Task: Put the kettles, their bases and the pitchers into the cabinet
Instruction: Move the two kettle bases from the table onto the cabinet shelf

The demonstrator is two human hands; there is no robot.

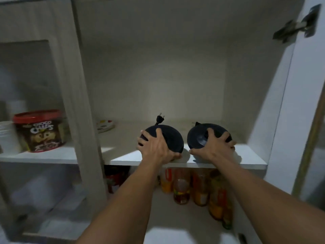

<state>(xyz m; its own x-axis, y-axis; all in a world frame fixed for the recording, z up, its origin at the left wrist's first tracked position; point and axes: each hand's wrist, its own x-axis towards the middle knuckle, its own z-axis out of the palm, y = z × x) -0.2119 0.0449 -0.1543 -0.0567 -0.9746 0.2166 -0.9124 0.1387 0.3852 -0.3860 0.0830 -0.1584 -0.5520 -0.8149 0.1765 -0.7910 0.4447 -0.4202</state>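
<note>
Both arms extended up to cabinet shelf [246, 155]. Left hand [158, 147] clamped around left base [171, 138], right hand [215, 147] around right base [197, 138]; both bases tilted at shelf's front edge, plug [160, 118] upward.

Black bases [173, 138]; white shelf [249, 155]; red-lidded brown tub [41, 132].

Dim, soft-focus view; cabinet [168, 67] interior shadowed, edges blurred and bowed
</note>
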